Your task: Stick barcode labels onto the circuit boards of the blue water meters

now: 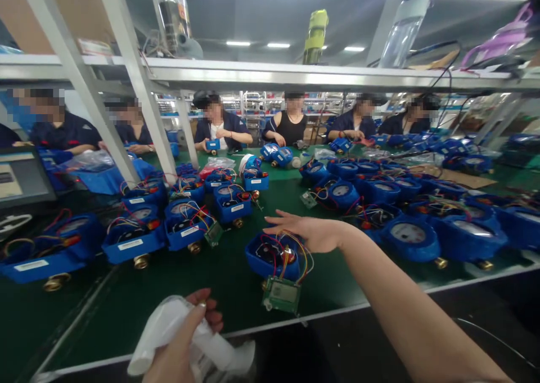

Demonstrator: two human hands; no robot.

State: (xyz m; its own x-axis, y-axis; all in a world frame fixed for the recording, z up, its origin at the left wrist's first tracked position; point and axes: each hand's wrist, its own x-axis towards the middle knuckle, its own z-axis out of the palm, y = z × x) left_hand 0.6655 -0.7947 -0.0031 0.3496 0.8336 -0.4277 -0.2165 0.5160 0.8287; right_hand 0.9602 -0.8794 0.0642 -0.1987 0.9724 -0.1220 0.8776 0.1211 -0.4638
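My left hand is closed around a bundle of white, curled strip, perhaps label paper, low in the view by the bench's front edge. In front of me a blue water meter has its housing exposed, with coloured wires and dark parts inside. From it a green circuit board with a small display hangs on wires at the near side. Over the meter's far right rim reaches my right hand, fingers stretched out and apart. Whether its fingertips touch the meter cannot be made out.
Several more blue meters with wires stand on the green bench, a left group and a right group. A monitor is at far left. White posts carry a shelf overhead. Several co-workers sit across the bench.
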